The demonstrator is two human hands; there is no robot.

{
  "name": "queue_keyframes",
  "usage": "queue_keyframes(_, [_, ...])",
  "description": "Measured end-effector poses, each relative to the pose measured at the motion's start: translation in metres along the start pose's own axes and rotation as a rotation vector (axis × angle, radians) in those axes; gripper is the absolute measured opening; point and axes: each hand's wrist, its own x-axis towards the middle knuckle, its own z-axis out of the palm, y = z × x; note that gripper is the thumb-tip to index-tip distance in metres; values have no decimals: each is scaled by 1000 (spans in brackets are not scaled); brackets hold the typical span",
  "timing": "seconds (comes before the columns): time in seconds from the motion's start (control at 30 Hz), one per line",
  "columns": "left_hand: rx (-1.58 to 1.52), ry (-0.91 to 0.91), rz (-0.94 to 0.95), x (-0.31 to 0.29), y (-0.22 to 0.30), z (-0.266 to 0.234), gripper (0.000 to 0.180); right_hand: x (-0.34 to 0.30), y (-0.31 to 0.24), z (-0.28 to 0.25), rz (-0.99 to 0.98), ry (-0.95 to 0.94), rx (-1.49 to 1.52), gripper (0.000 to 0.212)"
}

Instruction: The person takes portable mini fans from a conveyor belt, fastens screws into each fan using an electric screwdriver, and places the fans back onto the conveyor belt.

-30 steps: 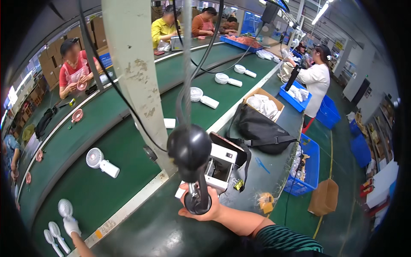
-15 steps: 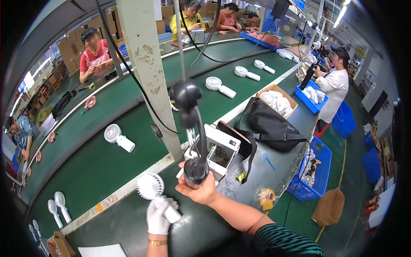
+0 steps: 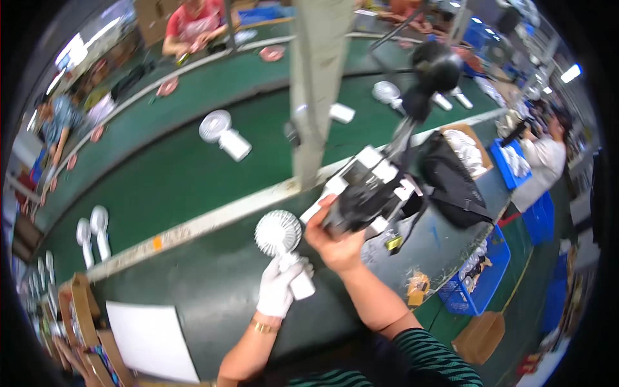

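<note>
My left hand (image 3: pixel 276 291), in a white glove, is closed round the handle of a white handheld fan (image 3: pixel 278 233), its round grille tilted up and away. My bare right hand (image 3: pixel 336 250) is wrapped round a black hanging tool, seemingly an electric screwdriver (image 3: pixel 356 209), blurred by motion; its tip is hidden. The tool is to the right of the fan and apart from it. Just behind it stands a white box-shaped device (image 3: pixel 370 157), partly covered by the tool.
A green conveyor (image 3: pixel 174 174) carrying several white fans runs beyond the bench, with a post (image 3: pixel 316 97) at its edge. White sheet (image 3: pixel 151 338) and cardboard boxes (image 3: pixel 80 303) are at left. A black bag (image 3: pixel 451 180) and blue crate (image 3: pixel 493 271) are at right. Co-workers sit around.
The view has swung, so most things appear shifted right. My right hand still grips the black tool, which has tilted. My left hand still holds the fan.
</note>
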Motion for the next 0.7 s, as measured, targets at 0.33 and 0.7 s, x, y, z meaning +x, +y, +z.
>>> queue_keyframes(0.33, [-11, 27, -19, 0, 5, -1, 15, -2, 18, 11, -22, -206, 107, 61])
queue_keyframes(0.7, [-3, 35, -31, 4, 4, 2, 15, 1, 16, 6, -12, -196, 71, 62])
